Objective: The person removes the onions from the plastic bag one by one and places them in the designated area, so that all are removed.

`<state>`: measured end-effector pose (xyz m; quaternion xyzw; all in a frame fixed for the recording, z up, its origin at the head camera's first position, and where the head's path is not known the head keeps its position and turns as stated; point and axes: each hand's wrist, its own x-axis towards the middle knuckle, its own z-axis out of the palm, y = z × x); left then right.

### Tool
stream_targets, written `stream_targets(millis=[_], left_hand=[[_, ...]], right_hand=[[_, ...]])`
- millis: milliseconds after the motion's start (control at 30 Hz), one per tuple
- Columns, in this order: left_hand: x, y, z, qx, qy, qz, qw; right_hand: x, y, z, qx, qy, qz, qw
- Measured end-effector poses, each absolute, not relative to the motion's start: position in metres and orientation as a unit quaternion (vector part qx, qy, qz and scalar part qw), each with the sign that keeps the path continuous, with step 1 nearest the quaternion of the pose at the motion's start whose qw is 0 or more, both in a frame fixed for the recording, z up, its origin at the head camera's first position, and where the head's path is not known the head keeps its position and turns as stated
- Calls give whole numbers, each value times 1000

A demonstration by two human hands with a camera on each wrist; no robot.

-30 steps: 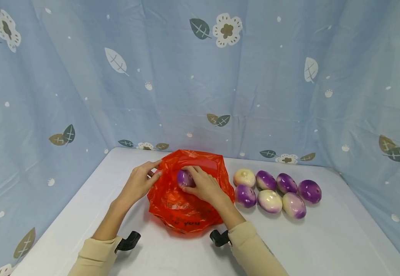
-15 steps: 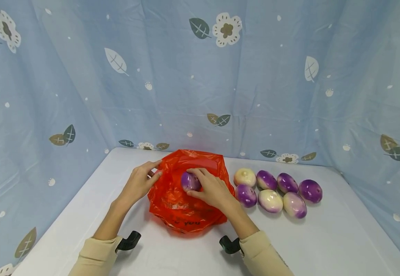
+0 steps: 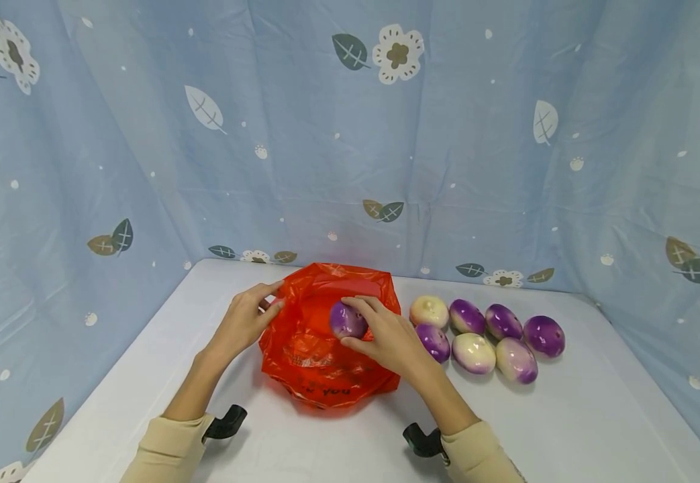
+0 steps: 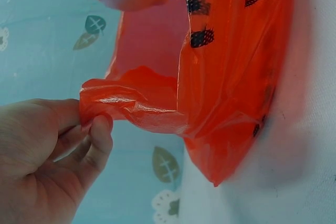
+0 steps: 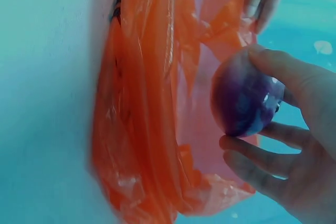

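A red plastic bag (image 3: 331, 392) stands on the white table with its mouth spread wide. My left hand (image 3: 245, 318) pinches the left rim of the bag between thumb and fingers, plain in the left wrist view, where the hand (image 4: 44, 156) is at lower left. Over the bag's mouth, toward its right side, my right hand (image 3: 390, 339) holds a glossy purple turnip-like vegetable (image 3: 343, 320). The right wrist view shows the thumb on one side of this vegetable (image 5: 241, 95) and fingertips on the other. What lies deep in the bag is hidden.
Several more purple and cream turnip-like vegetables (image 3: 473, 352) lie grouped on the table (image 3: 573, 416) right of the bag. A blue patterned curtain (image 3: 301, 134) closes off the back and sides. Black camera mounts (image 3: 225, 422) jut from both wrists.
My right hand has moved rightward across the bag's mouth with the vegetable in its grip, and the bag's right rim has drawn in slightly. My left hand stays at the left rim.
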<state>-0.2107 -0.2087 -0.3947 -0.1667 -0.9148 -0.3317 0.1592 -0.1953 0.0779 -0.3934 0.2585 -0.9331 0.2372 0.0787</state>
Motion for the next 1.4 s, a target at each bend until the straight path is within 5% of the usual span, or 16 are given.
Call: stream_targets(millis=[1400], left_hand=[[-212, -206, -397, -175, -913, -327, 170]], right_hand=[[-169, 206, -380, 198, -940, 217, 177]])
